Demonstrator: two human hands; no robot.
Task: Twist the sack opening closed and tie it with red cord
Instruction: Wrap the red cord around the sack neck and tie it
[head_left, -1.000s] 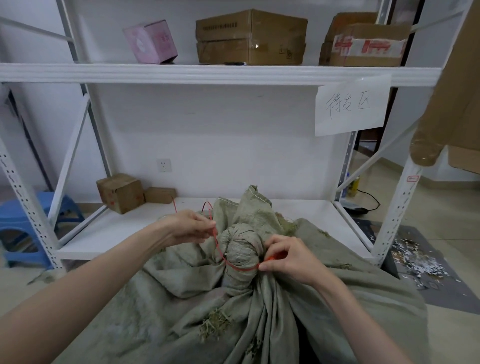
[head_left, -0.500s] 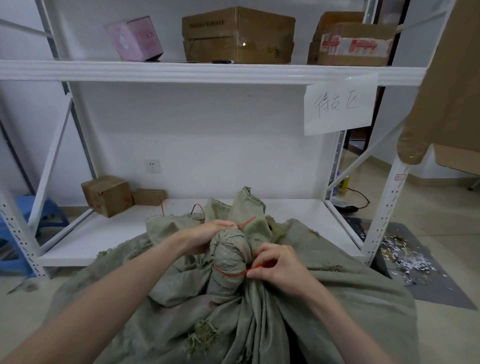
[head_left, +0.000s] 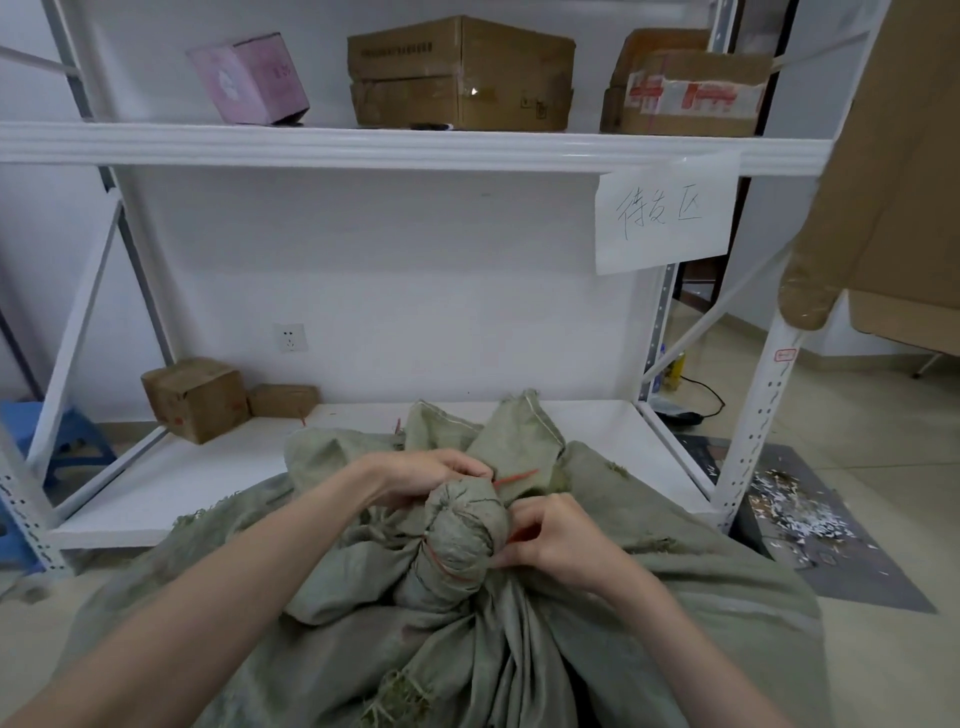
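A grey-green woven sack (head_left: 519, 660) fills the lower middle of the head view, its mouth twisted into a knob. A thin red cord (head_left: 445, 567) circles the neck of that knob, and one loose end sticks out behind it to the upper right. My left hand (head_left: 431, 475) rests on the far left side of the knob, fingers closed around the cord and cloth. My right hand (head_left: 553, 538) presses against the knob's right side and pinches the cord between thumb and fingers. The sack's open flaps stand up behind both hands.
A white metal shelf rack (head_left: 218, 467) stands right behind the sack, its low shelf holding two small cardboard boxes (head_left: 195, 397). More boxes sit on the upper shelf. A blue stool (head_left: 62, 441) is at left, shredded paper on a dark mat (head_left: 810, 514) at right.
My left hand moved in from the left onto the twisted knob. The wide red loop has drawn tight around the sack neck. My right hand stays at the knob's right side.
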